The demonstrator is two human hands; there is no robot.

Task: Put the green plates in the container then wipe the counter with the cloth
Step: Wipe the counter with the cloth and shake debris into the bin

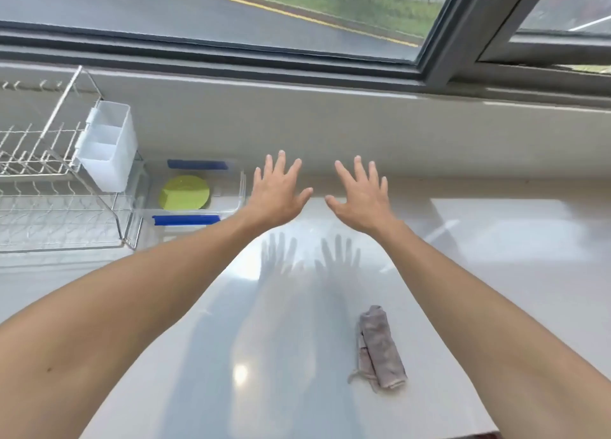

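A: Where are the green plates?

B: Stacked inside the clear container at the bench's back left, beside the dish rack. The cloth lies folded toward the front edge.

A: And the hands?

B: The left hand and right hand hover flat with fingers spread wide, holding nothing.

A: Risks?

B: Wiping leftward could nudge the container, I'd guess, and a still-folded cloth would cover little surface.

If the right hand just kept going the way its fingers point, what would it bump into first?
Most likely the pale wall under the window. The right hand is open, fingers spread, pointing away across the counter, with nothing visible between. Depth is hard to judge.
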